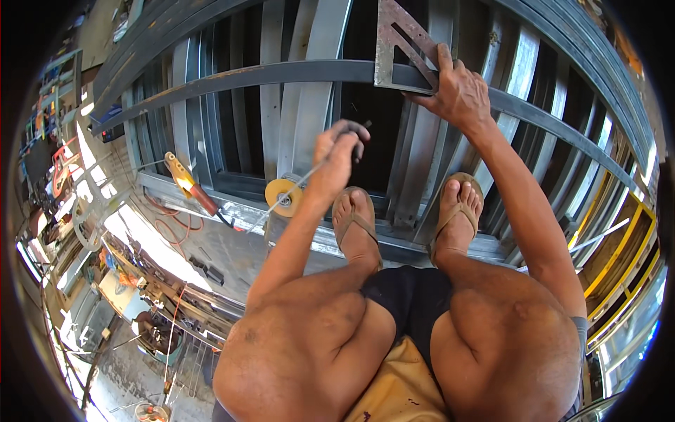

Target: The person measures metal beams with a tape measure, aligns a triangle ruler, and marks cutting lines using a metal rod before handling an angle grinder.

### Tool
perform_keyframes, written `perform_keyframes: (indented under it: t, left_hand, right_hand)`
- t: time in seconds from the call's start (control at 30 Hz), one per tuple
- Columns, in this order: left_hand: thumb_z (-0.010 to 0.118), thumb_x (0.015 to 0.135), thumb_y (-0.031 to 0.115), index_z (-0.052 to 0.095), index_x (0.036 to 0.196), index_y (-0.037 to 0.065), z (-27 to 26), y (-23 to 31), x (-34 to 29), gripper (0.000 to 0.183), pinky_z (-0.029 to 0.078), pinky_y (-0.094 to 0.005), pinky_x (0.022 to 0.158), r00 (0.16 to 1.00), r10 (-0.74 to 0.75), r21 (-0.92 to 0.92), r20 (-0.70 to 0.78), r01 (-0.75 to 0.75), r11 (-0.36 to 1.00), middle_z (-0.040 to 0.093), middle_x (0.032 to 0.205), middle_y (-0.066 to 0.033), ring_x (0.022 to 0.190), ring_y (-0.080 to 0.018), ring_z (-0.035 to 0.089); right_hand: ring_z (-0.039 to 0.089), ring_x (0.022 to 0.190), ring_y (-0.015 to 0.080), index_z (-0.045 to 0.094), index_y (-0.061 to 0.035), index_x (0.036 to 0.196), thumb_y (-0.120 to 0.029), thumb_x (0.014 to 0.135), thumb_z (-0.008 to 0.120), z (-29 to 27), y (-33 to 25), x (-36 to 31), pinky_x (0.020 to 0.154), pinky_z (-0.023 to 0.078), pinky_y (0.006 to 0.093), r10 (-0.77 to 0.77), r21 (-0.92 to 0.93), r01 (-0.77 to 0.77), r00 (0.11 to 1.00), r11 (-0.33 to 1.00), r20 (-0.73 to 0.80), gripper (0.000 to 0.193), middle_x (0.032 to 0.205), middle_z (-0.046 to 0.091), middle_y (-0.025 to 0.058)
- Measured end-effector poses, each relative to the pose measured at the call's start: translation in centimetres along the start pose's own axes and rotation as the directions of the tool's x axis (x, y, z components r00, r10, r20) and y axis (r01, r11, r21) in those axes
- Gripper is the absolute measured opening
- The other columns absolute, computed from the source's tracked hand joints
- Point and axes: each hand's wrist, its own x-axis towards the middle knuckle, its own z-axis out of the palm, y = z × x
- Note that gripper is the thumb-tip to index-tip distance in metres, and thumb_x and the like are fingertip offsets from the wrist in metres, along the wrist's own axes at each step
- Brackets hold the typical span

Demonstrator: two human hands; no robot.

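My right hand (460,91) grips a worn, reddish triangular speed square (406,43), its lower edge lying against a long grey metal bar (302,72). The bar runs crosswise over a frame of steel channels (302,133). Below the bar and left of the square, my left hand (337,151) is closed round a thin grey rod (295,184). Its short dark end pokes out past the fingers, and the other end slants down to the left over a round yellow disc (280,190). My left fingers are apart from the bar and the square.
Both sandalled feet (358,218) rest on the frame's near edge. To the left lies a yellow and red hand tool (190,184) with a dark cord. Stacked metal bars (590,56) curve along the far side. A yellow metal frame (619,260) stands at right; cluttered scrap (133,274) lies at left.
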Motion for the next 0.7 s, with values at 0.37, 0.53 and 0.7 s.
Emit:
perform_keyframes:
  t: [0.37, 0.53, 0.7]
  left_hand:
    - [0.060, 0.099, 0.019, 0.070, 0.104, 0.000, -10.1, 6.0, 4.9, 0.022, 0.052, -0.0326, 0.080, 0.776, 0.587, 0.690, -0.231, -0.295, 0.661, 0.070, 0.091, -0.0104, 0.084, -0.0210, 0.067]
    - [0.056, 0.100, 0.018, 0.071, 0.107, 0.000, -12.1, 5.5, 8.1, 0.024, 0.052, -0.0390, 0.087, 0.681, 0.731, 0.838, -0.047, -0.372, 0.400, 0.071, 0.103, -0.0169, 0.095, -0.0291, 0.068]
    - [0.055, 0.096, 0.014, 0.071, 0.100, 0.001, -14.4, 2.7, 12.1, 0.021, 0.047, -0.0412, 0.090, 0.605, 0.792, 0.929, 0.083, -0.335, 0.159, 0.070, 0.100, -0.0144, 0.097, -0.0324, 0.066]
  right_hand:
    - [0.072, 0.094, 0.0391, 0.041, 0.0009, 0.145, -0.058, 0.067, 0.086, 0.1, 0.0, 0.3, 0.085, 0.055, 0.0469, 0.002, -0.035, -0.001, 1.000, 0.999, 0.011, 0.108, 0.103, 0.070, 0.0267]
    - [0.072, 0.093, 0.0385, 0.043, 0.0023, 0.144, -0.059, 0.065, 0.087, -0.1, -0.1, 0.2, 0.085, 0.055, 0.0470, 0.003, -0.037, -0.003, 1.000, 0.999, 0.016, 0.109, 0.103, 0.070, 0.0265]
    - [0.073, 0.094, 0.0401, 0.042, 0.0001, 0.143, -0.056, 0.066, 0.087, -0.3, -0.2, 0.2, 0.090, 0.053, 0.0519, 0.013, 0.011, -0.014, 1.000, 1.000, 0.027, 0.105, 0.103, 0.070, 0.0280]
